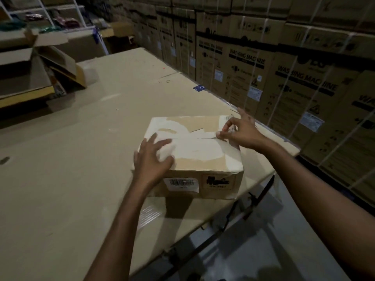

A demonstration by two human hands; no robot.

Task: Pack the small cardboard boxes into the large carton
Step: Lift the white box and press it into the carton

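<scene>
Closed cardboard box [194,157] sits on the table [71,169], near its right edge, close to the person. Top flaps shut, patchy white tape/torn paper across them; barcode label [181,184] and black printed mark on the near side. Left hand [151,159] lies flat on box's near-left top corner, fingers spread, not gripping. Right hand [241,129] at the far-right end of the top seam, thumb + index pinched together on what looks like a tape edge; can't tell for sure. Opened cartons [40,63] far left on table. Stacked washing machine boxes [284,78] form a wall on the right.
</scene>
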